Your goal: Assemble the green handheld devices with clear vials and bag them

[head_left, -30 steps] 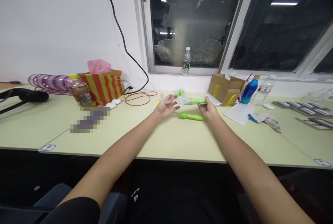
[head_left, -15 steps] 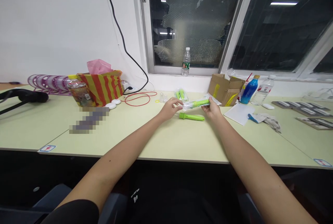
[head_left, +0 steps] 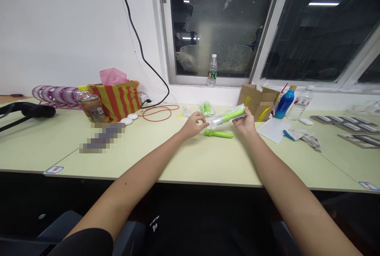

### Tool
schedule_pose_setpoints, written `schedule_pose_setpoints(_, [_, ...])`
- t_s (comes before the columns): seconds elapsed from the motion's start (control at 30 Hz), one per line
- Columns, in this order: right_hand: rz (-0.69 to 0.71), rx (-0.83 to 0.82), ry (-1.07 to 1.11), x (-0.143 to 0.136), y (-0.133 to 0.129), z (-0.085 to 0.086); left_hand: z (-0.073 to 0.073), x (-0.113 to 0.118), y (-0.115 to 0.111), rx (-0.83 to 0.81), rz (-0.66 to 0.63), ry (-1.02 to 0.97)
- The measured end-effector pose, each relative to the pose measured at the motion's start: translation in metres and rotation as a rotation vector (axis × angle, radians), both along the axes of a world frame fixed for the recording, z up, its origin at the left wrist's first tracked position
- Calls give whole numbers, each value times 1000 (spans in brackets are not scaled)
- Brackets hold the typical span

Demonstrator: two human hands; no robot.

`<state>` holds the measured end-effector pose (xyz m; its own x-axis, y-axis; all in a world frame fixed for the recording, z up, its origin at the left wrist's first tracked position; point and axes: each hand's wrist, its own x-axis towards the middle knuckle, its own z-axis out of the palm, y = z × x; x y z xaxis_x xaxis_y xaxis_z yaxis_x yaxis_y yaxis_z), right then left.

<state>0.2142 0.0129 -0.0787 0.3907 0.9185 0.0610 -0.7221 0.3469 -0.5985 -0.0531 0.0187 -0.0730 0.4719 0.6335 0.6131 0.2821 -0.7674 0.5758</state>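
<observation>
Above the table, a clear plastic bag (head_left: 220,119) with a bright green, handle-like piece (head_left: 234,114) inside is stretched between my hands, its right end tilted up. My right hand (head_left: 246,123) is closed round the right end. At the left end, my left hand (head_left: 194,124) pinches the plastic between thumb and fingers. A loose green handle-like piece (head_left: 219,134) lies on the table just below the bag. Behind them rests another clear bag (head_left: 207,109) with green pieces in it. Small clear parts (head_left: 186,111) and a yellow ring (head_left: 179,115) lie beyond my left hand.
An open cardboard box (head_left: 257,101), a blue bottle (head_left: 285,103), a clear bottle (head_left: 300,103), white paper (head_left: 273,130) and a glove (head_left: 305,137) are on the right. Leftward stand a striped box (head_left: 118,99), a drink bottle (head_left: 92,105) and a red cable (head_left: 157,113).
My right hand has moved slightly right and up, raising the right end of the bag. My left hand stays near the left end, thumb and fingers now closer together.
</observation>
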Motion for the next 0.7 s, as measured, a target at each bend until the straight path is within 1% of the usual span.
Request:
schedule_pose_setpoints(0.1, [27, 39, 0, 0, -2, 1, -2, 2, -4, 198, 10, 39])
schedule_pose_setpoints(0.17, [43, 59, 12, 0, -2, 2, -4, 3, -3, 264, 35, 34])
schedule_pose_setpoints(0.23, [58, 81, 19, 0, -3, 3, -7, 4, -1, 289, 68, 24])
schedule_pose_setpoints(0.37, [91, 114, 30, -1, -5, 5, -12, 5, 6, 286, 106, 8])
schedule_pose_setpoints(0.47, [106, 128, 16, -4, -8, 8, -15, 5, 10, 256, 91, -17])
schedule_pose_setpoints(0.7, [101, 96, -52, -13, -16, 15, -12, 7, 7, 170, 69, -110])
